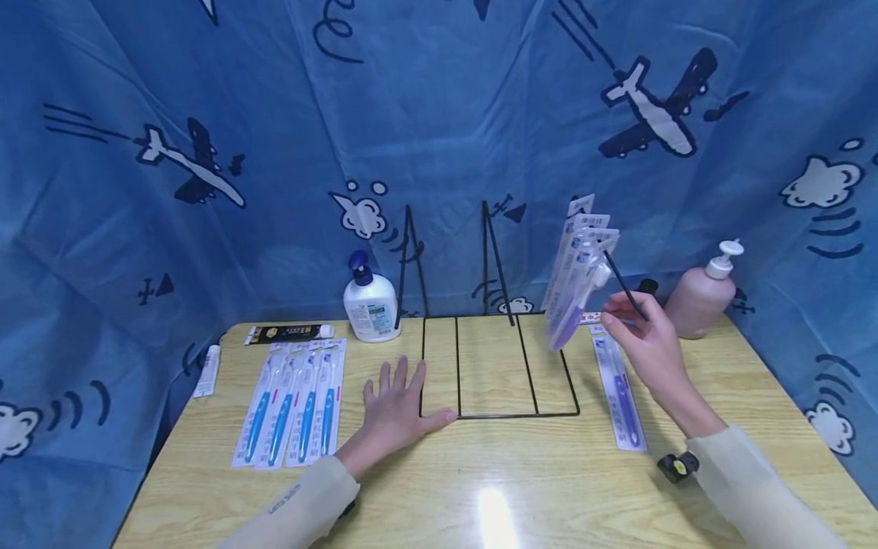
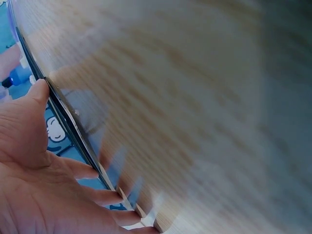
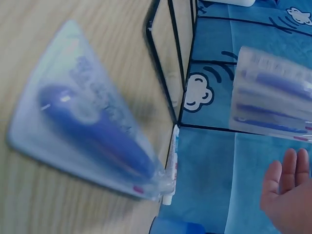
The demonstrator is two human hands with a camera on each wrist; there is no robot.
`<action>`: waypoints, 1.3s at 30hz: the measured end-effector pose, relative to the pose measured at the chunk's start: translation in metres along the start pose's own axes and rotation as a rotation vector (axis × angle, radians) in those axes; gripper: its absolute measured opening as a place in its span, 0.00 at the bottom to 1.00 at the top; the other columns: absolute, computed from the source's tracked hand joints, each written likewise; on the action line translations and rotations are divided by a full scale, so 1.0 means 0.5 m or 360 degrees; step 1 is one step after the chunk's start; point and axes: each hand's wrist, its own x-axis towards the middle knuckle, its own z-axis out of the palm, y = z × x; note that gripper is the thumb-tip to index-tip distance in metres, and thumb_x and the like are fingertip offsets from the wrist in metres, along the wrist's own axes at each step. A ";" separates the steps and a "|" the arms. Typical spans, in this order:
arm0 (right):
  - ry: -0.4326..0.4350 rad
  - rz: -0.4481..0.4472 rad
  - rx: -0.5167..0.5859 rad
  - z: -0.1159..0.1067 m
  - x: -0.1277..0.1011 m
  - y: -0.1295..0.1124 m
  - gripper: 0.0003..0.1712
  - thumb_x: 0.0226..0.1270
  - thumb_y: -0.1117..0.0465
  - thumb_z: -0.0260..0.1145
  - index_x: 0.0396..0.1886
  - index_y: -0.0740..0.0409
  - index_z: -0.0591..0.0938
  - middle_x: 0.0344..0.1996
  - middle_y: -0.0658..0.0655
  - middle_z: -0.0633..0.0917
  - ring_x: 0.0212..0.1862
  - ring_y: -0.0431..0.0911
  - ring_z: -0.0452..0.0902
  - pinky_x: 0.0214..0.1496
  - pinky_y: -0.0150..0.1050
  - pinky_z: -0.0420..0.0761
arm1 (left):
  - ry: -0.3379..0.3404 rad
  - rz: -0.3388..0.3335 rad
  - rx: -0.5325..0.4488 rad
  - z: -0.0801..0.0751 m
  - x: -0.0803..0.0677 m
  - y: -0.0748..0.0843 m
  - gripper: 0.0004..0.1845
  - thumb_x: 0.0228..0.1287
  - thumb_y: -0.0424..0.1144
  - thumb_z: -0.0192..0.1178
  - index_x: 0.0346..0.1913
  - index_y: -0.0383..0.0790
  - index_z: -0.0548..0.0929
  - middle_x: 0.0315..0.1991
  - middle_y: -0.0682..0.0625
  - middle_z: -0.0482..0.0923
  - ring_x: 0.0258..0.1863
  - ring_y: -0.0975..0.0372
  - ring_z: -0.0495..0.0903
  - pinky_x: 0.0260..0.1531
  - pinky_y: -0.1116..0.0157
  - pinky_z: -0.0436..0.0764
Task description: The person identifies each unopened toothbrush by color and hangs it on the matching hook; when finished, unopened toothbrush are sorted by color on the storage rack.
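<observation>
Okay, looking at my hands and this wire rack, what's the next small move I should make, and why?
Probably let the right hand settle the purple toothbrush packs hanging on the rack's right hook, since they look blurred and swinging, while the left hand rests flat, steadying the wire rack.

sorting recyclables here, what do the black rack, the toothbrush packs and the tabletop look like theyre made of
Black rack: thin metal wire, probably with a matte black coating; the rods are slim, straight and rigid.
Toothbrush packs hanging on it: clear glossy plastic blisters, seemingly on printed card; the brushes show through.
Tabletop: pale wood grain with a light sheen and a bright glare spot, possibly laminate rather than solid wood.
</observation>
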 end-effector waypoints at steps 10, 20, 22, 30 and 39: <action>-0.0158 0.0321 -0.0278 -0.063 -0.041 0.027 0.25 0.81 0.68 0.67 0.70 0.75 0.73 0.49 0.46 0.86 0.48 0.31 0.81 0.49 0.24 0.80 | -0.0005 -0.0013 0.0012 -0.004 0.001 0.006 0.58 0.68 0.73 0.66 0.87 0.39 0.61 0.86 0.30 0.50 0.83 0.29 0.46 0.73 0.23 0.48; -0.0494 0.0969 -0.0406 -0.116 -0.069 0.058 0.41 0.80 0.61 0.69 0.78 0.81 0.62 0.50 0.58 0.84 0.40 0.37 0.81 0.42 0.35 0.85 | -0.0007 -0.0017 0.0029 -0.005 -0.001 0.004 0.58 0.68 0.74 0.65 0.87 0.38 0.61 0.86 0.30 0.50 0.83 0.29 0.47 0.72 0.22 0.49; -0.0532 0.1013 -0.0430 -0.120 -0.073 0.059 0.41 0.78 0.61 0.70 0.77 0.82 0.63 0.45 0.55 0.84 0.39 0.37 0.81 0.40 0.35 0.85 | -0.0010 -0.0019 0.0023 -0.005 -0.001 0.003 0.58 0.68 0.75 0.65 0.87 0.38 0.61 0.86 0.30 0.50 0.83 0.29 0.47 0.72 0.22 0.49; -0.0640 0.1143 -0.0537 -0.119 -0.082 0.060 0.37 0.78 0.61 0.71 0.71 0.84 0.68 0.32 0.51 0.80 0.29 0.42 0.75 0.28 0.34 0.77 | -0.0019 -0.0018 0.0029 -0.006 0.000 0.006 0.58 0.68 0.74 0.66 0.87 0.38 0.61 0.86 0.29 0.50 0.83 0.29 0.46 0.72 0.22 0.49; -0.0612 0.1169 -0.0681 -0.130 -0.093 0.050 0.27 0.75 0.58 0.73 0.58 0.79 0.79 0.27 0.50 0.79 0.25 0.42 0.70 0.25 0.35 0.70 | -0.0009 -0.0001 0.0023 -0.002 0.002 -0.001 0.58 0.68 0.73 0.66 0.87 0.38 0.61 0.86 0.29 0.49 0.83 0.28 0.46 0.72 0.22 0.49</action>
